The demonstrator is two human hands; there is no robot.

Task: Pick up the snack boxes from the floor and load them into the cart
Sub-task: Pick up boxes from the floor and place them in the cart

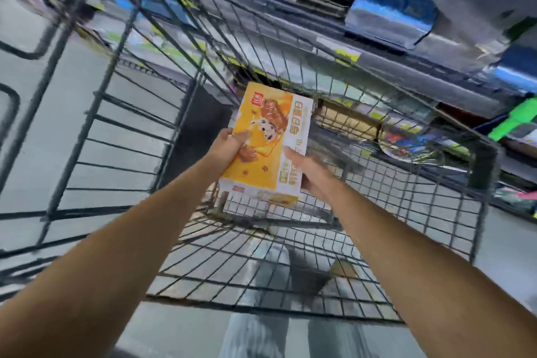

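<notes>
A yellow and white snack box (pixel 268 139) with pictures of chocolate bars is held over the wire basket of a grey shopping cart (pixel 406 212). My left hand (pixel 228 147) grips its left edge with the thumb on the front face. My right hand (pixel 309 173) holds its lower right side from underneath. The box is tilted slightly, long side running away from me, above the basket floor. The picture is blurred by motion. No other snack box shows clearly inside the basket.
Store shelves (pixel 377 46) with blue and dark packages run along the far right, close behind the cart. A second wire cart frame (pixel 96 125) stands at left. Grey floor (pixel 35 160) lies beyond it. My legs (pixel 270 328) show under the basket.
</notes>
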